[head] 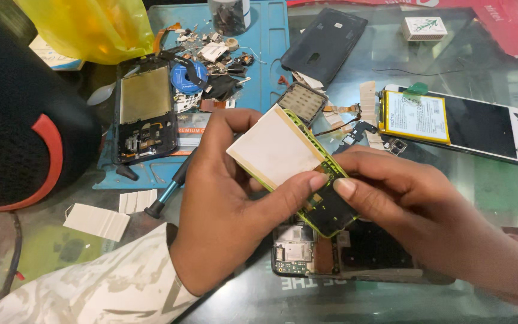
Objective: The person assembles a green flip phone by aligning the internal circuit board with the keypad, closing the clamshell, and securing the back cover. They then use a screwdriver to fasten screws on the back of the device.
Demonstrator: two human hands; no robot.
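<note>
Both hands are up over the glass table point(499, 198), and between them sits a phone mid-frame with a green rim point(307, 174), a white battery face on its far-left half and a dark circuit board on the near-right end. The left hand point(229, 204) is clamped on it, thumb pressing across the near edge of the white face, fingers curled round the back. The right hand point(403, 192) has its fingers drawn together, thumb tip touching the board end just beside the left thumb. Risk number one, as I judge it: that assembly is held in mid-air, tilted, right above an opened phone point(325, 249) lying near on the table, so a slip would drop it onto exposed parts. Risk two: thumbs bearing on the battery face and the board could flex or crease either one if the pressure goes uneven. Bare skin on the board is another worry, smudges or static. To the right lies a second phone with a yellow-edged battery point(451, 123), and far left a stripped black frame point(145, 114) on a blue mat point(265, 54) littered with small parts, easy to scatter with a stray sleeve.
</note>
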